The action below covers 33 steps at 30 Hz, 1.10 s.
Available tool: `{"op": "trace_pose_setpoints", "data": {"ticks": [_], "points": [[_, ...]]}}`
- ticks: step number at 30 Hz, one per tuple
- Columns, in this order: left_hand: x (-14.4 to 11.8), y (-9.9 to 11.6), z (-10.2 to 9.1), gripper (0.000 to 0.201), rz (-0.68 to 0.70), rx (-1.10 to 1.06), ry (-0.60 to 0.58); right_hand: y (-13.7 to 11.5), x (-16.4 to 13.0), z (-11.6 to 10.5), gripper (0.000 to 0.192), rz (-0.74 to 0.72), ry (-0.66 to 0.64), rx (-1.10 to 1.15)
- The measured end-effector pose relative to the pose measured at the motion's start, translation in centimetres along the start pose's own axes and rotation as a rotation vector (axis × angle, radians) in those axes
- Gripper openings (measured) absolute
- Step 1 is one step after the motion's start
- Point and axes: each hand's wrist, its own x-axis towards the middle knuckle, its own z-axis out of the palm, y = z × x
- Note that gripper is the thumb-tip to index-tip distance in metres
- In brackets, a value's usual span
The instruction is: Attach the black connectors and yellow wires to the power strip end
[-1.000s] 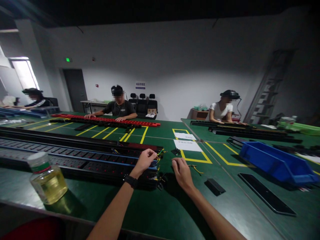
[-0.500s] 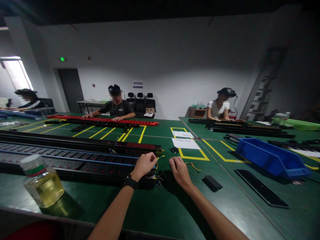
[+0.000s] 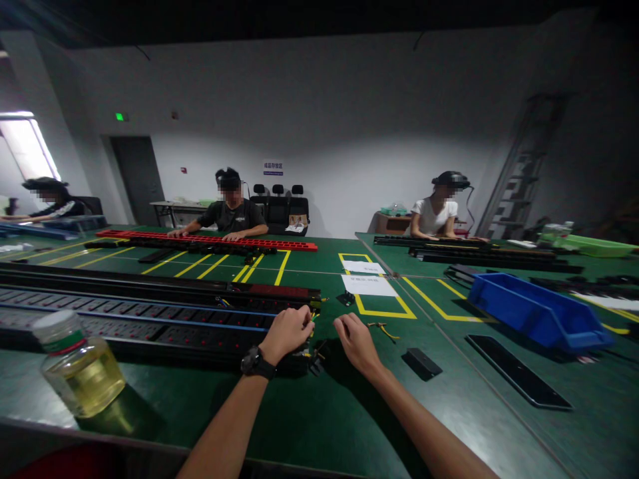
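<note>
The left hand (image 3: 287, 330) is curled shut over the end of the long black power strip (image 3: 150, 322), fingers pinched at the yellow wires (image 3: 315, 313) that poke out just beyond its knuckles, though what exactly it grips is hidden. The right hand (image 3: 355, 342) hovers just beside it, fingers loosely bent, holding nothing that shows. A black end cap (image 3: 423, 364) lies to the right of that hand. To do this well, steady the strip end and feed the wires gently, without kinking them.
</note>
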Motion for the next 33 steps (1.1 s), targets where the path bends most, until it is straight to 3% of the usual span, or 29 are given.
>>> {"op": "trace_pose_setpoints", "data": {"ticks": [17, 28, 33], "points": [[-0.27, 0.68, -0.16, 0.022, 0.089, 0.301, 0.012, -0.03, -0.06, -0.04, 0.039, 0.005, -0.068, -0.023], [0.03, 0.20, 0.10, 0.026, -0.026, 0.170, -0.036, 0.35, -0.13, 0.25, 0.039, 0.014, -0.118, -0.055], [0.10, 0.52, 0.12, 0.032, 0.046, 0.102, -0.054, 0.42, -0.18, 0.25, 0.039, 0.016, -0.142, -0.059]]}}
